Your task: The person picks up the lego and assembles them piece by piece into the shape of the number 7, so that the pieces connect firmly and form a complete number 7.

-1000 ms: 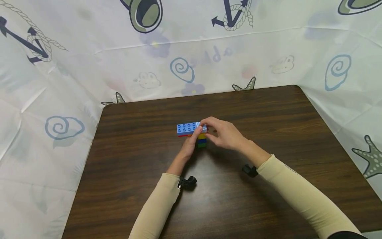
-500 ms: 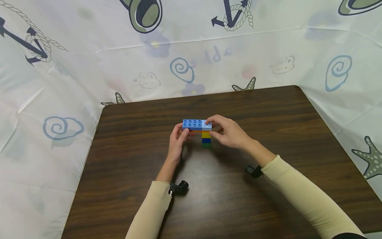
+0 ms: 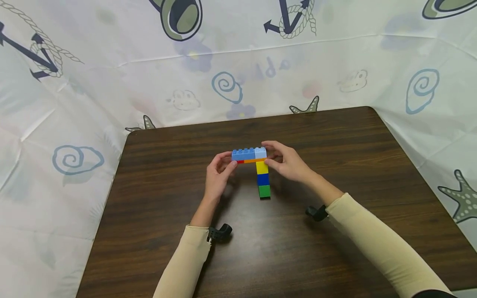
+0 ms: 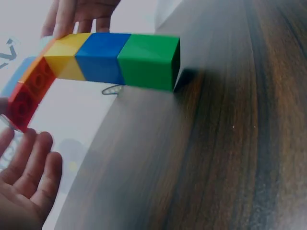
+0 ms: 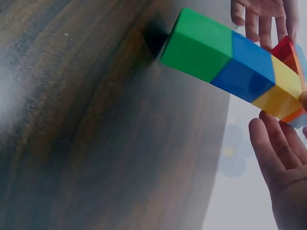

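Observation:
A toy-brick structure [image 3: 263, 179] stands between the hands in the head view. Its column runs from a green brick [image 3: 264, 191] through a blue brick [image 3: 263, 179] to a yellow brick [image 3: 262, 167]. Across the top, a red brick [image 4: 23, 106] and an orange brick [image 4: 39, 79] lie under a blue brick and a paler blue brick [image 3: 260, 153], the red end jutting left. My left hand [image 3: 218, 176] pinches this left end between thumb and fingers. At the upper right end, above the column, my right hand [image 3: 288, 163] pinches the structure. The green end is close to the table.
The dark wood-grain table [image 3: 167, 207] reaches back to a white printed curtain [image 3: 261, 82], which also hangs along both sides. Black wrist cameras [image 3: 220, 232] sit at the cuffs of the beige sleeves [image 3: 182, 260].
My left hand has moved left from beside the column to the overhanging end. The structure has shifted right and tipped, showing more of the column. The right hand's fingers have slid off the top studs.

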{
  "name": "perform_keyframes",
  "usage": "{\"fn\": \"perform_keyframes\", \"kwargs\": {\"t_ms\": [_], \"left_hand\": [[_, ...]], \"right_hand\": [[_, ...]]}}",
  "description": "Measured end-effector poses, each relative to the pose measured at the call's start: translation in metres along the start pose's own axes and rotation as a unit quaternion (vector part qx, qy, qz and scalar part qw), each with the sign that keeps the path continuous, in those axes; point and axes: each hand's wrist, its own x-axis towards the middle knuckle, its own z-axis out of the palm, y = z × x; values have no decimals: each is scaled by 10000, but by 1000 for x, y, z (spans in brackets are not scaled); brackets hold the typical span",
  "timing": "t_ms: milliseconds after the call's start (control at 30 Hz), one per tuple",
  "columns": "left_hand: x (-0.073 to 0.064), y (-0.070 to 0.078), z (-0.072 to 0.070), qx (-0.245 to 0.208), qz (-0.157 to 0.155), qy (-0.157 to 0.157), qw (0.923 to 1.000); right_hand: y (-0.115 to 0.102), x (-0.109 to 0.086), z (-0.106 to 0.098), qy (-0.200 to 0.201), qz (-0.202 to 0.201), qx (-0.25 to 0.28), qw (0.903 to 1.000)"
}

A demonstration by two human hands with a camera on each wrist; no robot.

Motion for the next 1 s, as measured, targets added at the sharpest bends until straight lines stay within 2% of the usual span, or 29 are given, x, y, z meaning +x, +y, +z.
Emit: {"fn": "perform_keyframes", "kwargs": {"t_ms": [100,200,333,467,700,1000], "left_hand": [[5,-16,-2,114,-260,43,9996],[6,-23,-2,321,-421,120,9985],[6,-29,-1,735,-490,256,9958],[6,-33,1,1250,-526,421,9899],[5,-37,1,1959,-596,589,9770],[5,-36,2,2645,-747,379,9607]], "right_hand": [[7,0,2,175,365,74,9992],[14,0,5,229,718,107,9971],[22,0,10,194,1090,255,9935],[30,-1,14,56,1369,343,9900],[36,0,19,-286,1607,-55,9866],[41,2,24,-277,1761,-214,9838]]}}
